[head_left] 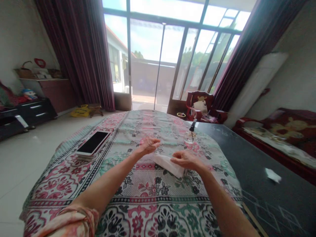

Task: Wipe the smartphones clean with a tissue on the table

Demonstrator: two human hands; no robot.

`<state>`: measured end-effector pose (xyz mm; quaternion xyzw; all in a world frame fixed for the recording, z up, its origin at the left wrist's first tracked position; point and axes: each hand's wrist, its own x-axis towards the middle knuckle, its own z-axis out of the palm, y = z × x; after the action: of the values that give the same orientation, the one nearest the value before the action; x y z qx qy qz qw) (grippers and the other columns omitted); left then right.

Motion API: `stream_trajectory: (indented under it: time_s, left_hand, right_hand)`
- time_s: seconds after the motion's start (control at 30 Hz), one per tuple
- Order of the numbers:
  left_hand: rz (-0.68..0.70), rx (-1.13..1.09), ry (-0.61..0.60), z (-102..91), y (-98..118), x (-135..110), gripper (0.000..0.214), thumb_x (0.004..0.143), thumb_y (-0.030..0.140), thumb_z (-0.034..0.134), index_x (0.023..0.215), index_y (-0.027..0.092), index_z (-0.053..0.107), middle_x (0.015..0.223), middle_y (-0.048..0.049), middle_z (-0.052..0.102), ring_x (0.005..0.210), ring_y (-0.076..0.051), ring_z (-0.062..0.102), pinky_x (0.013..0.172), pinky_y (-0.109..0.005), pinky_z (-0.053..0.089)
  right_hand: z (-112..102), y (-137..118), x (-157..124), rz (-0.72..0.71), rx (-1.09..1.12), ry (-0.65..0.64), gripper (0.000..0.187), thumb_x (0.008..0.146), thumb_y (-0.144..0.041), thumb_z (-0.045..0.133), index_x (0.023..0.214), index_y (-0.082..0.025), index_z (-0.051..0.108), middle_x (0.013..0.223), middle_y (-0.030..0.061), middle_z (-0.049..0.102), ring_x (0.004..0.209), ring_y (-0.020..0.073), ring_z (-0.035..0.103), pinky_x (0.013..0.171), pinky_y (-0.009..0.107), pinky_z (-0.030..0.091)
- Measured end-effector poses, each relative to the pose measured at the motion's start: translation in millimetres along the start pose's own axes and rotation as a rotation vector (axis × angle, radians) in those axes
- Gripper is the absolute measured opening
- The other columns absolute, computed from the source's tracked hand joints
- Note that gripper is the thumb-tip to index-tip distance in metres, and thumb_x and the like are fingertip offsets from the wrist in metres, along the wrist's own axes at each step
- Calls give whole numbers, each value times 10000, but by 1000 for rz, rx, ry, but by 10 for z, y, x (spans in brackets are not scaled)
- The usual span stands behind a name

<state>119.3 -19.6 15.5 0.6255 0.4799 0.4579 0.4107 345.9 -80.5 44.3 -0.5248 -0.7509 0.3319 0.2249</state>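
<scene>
A white, soft-looking folded tissue (169, 165) lies slantwise on the patterned tablecloth (148, 189). My right hand (185, 159) is closed at its upper right edge, thumb and fingers pinched together on it. Just beyond the tissue's far left end is my left hand (149, 145), low over the cloth with its fingers curled together. Whatever those fingers hold, if anything, is too small to make out. A clear glass bottle with a black dropper-like top (190, 134) stands upright beyond my right hand.
On the left of the table a white-framed tablet (93, 144) rests on a flat stack. A dark board-like surface (266, 164) adjoins the table on the right, with a crumpled white piece (273, 175) on it. Carved red chairs (204, 108) stand near the glass doors.
</scene>
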Motion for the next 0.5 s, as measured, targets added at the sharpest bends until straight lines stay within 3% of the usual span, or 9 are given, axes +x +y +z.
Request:
stream_trajectory:
  time_s: [0.13, 0.33, 0.43, 0.5]
  left_hand:
    - [-43, -136, -3, 93, -105, 50, 127, 702, 262, 651, 723, 160, 725, 607, -5, 654, 576, -157, 577, 516, -224, 404]
    - [-151, -468, -43, 4, -147, 85, 444, 842, 551, 495, 845, 140, 664, 828, -100, 695, 728, -190, 656, 631, -276, 518]
    - [-248, -861, -152, -53, -158, 87, 443, 779, 556, 618, 888, 129, 658, 896, -118, 694, 818, -205, 665, 694, -284, 529]
    - [-218, -948, -156, -63, -178, 90, 397, 728, 483, 716, 902, 131, 660, 879, -92, 691, 786, -186, 658, 685, -266, 523]
  right_hand:
    - [39, 0, 18, -15, 158, -46, 190, 664, -333, 643, 629, -153, 693, 526, -38, 542, 478, 74, 401, 442, 187, 249]
    - [156, -95, 437, 82, 788, 91, 288, 758, -404, 599, 856, -149, 690, 672, 23, 619, 526, 116, 491, 472, 219, 382]
    - [379, -167, 670, 96, 865, 83, 264, 805, -364, 511, 861, -158, 667, 731, 44, 643, 611, 143, 572, 569, 261, 483]
    - [534, -188, 772, 128, 924, 23, 252, 802, -346, 505, 822, -150, 662, 696, 51, 640, 614, 152, 590, 582, 274, 501]
